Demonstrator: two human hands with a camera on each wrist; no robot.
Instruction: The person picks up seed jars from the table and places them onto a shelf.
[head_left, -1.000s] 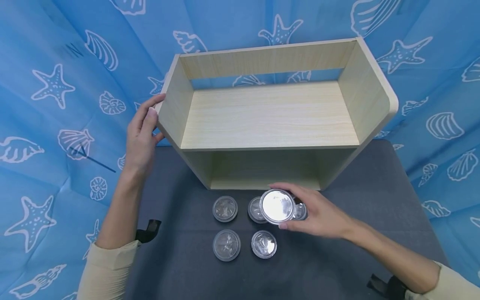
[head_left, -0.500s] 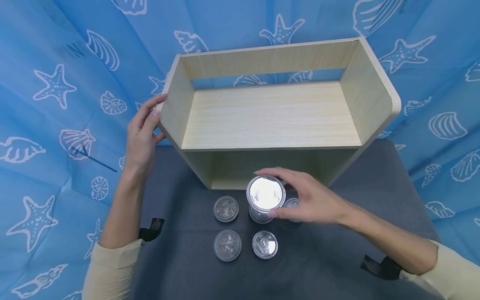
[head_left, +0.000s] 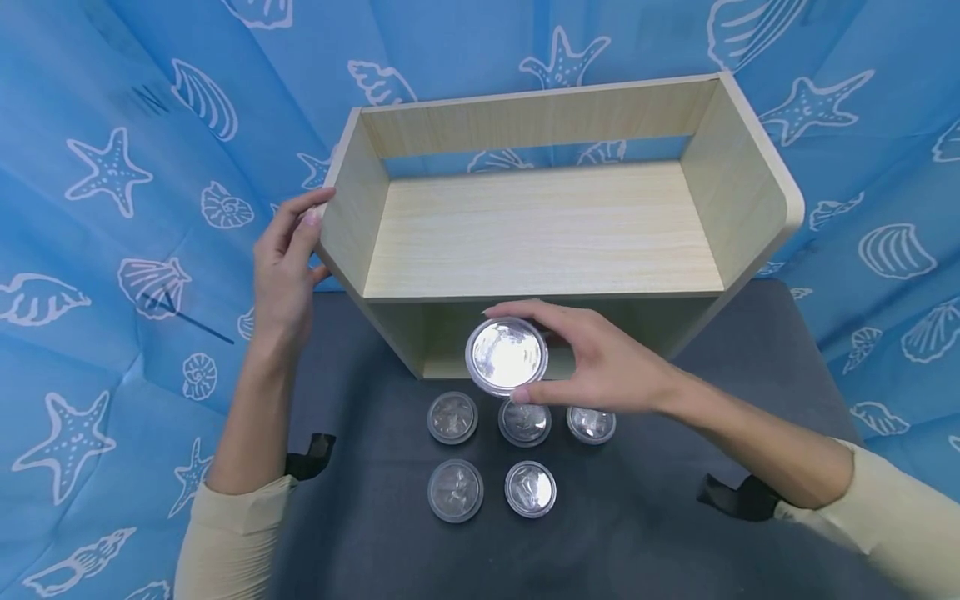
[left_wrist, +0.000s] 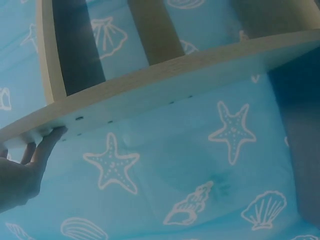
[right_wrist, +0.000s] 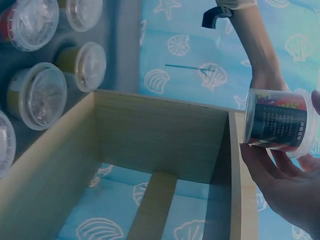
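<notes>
The right hand (head_left: 600, 367) grips a lidded cup (head_left: 507, 356) raised before the wooden shelf (head_left: 540, 233), which the left hand's (head_left: 285, 267) straight fingers steady; next, likely setting it squarely inside.

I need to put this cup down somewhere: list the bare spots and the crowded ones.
Bare: the upper board of the wooden shelf between its side walls, and the grey table right of the lidded cups. Crowded: the table strip before the shelf, where five cups stand under the right hand gripping the held cup.
</notes>
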